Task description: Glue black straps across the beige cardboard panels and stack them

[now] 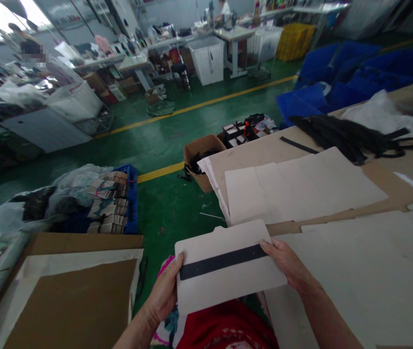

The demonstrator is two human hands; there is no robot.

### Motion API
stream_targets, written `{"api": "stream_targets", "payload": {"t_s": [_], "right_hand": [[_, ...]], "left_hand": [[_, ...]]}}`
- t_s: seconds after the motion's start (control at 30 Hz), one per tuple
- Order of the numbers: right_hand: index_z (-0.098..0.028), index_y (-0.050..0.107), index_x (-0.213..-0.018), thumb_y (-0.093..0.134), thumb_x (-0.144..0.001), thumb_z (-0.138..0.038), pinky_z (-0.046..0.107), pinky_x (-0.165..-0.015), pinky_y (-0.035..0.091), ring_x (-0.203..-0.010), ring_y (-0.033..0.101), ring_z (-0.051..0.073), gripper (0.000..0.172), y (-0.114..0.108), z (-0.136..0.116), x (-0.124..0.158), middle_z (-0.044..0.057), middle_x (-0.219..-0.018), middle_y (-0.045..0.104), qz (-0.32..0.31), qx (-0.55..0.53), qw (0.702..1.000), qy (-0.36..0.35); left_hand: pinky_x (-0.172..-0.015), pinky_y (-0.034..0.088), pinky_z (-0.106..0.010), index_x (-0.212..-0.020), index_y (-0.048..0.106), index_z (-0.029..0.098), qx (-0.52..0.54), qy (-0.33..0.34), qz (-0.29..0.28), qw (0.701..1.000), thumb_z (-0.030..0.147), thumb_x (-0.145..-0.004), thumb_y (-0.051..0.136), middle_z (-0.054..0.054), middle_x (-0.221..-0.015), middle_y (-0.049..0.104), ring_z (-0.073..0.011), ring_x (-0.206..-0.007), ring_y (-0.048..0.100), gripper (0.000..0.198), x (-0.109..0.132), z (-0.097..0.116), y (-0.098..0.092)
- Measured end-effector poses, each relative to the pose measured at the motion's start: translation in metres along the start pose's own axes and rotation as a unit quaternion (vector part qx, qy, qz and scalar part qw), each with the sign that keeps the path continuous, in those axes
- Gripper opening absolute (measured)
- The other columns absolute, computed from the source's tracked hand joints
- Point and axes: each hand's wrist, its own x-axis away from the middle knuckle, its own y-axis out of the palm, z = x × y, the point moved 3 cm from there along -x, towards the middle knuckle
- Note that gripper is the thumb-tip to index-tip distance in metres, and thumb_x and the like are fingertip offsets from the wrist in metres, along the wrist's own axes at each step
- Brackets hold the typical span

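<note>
A pale rectangular board (228,286) with rounded corners is held up in front of my body, above the floor and beside the table. Along its length runs a dark strip (223,261). At the board's left edge, my left hand (166,286) grips it with the thumb on top. My right hand (282,259) closes on the right edge, its thumb lying at the end of the dark strip. The fingers beneath the board are hidden. Large pale sheets (301,186) lie on the table just past my right hand.
Black straps (330,133) and clear plastic lie on the table (250,157) at right. An open carton (202,145) stands by its corner. Bundled boards (110,208) rest on a blue pallet (132,198) at left. Blue bins (311,99) stand behind. A person (32,48) is at far left.
</note>
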Motion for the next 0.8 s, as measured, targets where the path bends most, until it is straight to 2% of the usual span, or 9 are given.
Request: {"api": "stream_targets", "payload": {"t_s": [0.1, 0.23, 0.33, 0.47, 0.67, 0.8], "right_hand": [[-0.019, 0.073, -0.108, 0.076, -0.075, -0.051, 0.036, -0.065, 0.057, -0.073, 0.072, 0.026, 0.046, -0.003, 0.003, 0.0, 0.007, -0.092, 0.077, 0.018, -0.006, 1.0, 0.004], [-0.02, 0.074, -0.106, 0.076, -0.074, -0.055, 0.036, -0.066, 0.057, -0.078, 0.072, 0.027, 0.048, -0.008, 0.003, 0.001, 0.007, -0.094, 0.077, 0.054, -0.002, 0.999, 0.006], [-0.019, 0.076, -0.103, 0.075, -0.074, -0.059, 0.036, -0.077, 0.057, -0.087, 0.072, 0.027, 0.049, -0.012, 0.002, 0.003, 0.008, -0.098, 0.077, 0.088, 0.012, 0.996, -0.004], [-0.019, 0.077, -0.099, 0.07, -0.077, -0.063, 0.036, -0.086, 0.056, -0.094, 0.072, 0.027, 0.05, -0.017, 0.002, 0.005, 0.009, -0.099, 0.077, 0.13, 0.014, 0.991, -0.005], [-0.016, 0.074, -0.106, 0.057, -0.082, -0.071, 0.037, -0.08, 0.059, -0.096, 0.072, 0.028, 0.062, -0.022, 0.011, 0.003, 0.011, -0.104, 0.076, 0.093, -0.044, 0.994, 0.026], [-0.014, 0.07, -0.115, 0.051, -0.089, -0.066, 0.038, -0.09, 0.056, -0.103, 0.07, 0.026, 0.061, -0.023, 0.015, 0.002, 0.011, -0.11, 0.074, 0.051, -0.072, 0.996, 0.028]], "left_hand": [[-0.077, 0.06, -0.041, -0.115, 0.067, 0.009, -0.004, 0.001, -0.007, 1.0, 0.044, -0.079, 0.076, -0.017, -0.095, 0.077, -0.0318, -0.086, 0.074, 0.051, -0.001, -0.001, -0.001], [-0.067, 0.058, -0.032, -0.098, 0.073, 0.011, -0.041, 0.049, -0.045, 0.997, 0.035, -0.069, 0.086, -0.014, -0.09, 0.077, -0.0265, -0.075, 0.074, 0.04, 0.001, 0.002, 0.004], [-0.064, 0.057, -0.03, -0.095, 0.074, 0.012, -0.067, 0.056, -0.061, 0.994, 0.03, -0.064, 0.089, -0.012, -0.086, 0.078, -0.0249, -0.069, 0.073, 0.039, 0.002, 0.001, 0.009], [-0.063, 0.056, -0.03, -0.096, 0.074, 0.013, -0.079, 0.055, -0.075, 0.993, 0.03, -0.065, 0.088, -0.011, -0.086, 0.078, -0.0234, -0.068, 0.072, 0.038, -0.001, -0.001, 0.013], [-0.061, 0.055, -0.028, -0.093, 0.073, 0.012, -0.089, 0.062, -0.056, 0.993, 0.031, -0.062, 0.09, -0.01, -0.082, 0.077, -0.0203, -0.064, 0.07, 0.04, -0.005, 0.0, 0.013], [-0.058, 0.054, -0.027, -0.092, 0.072, 0.013, -0.094, 0.054, -0.056, 0.993, 0.034, -0.061, 0.09, -0.009, -0.079, 0.077, -0.018, -0.06, 0.068, 0.041, -0.007, 0.0, 0.013]]}}
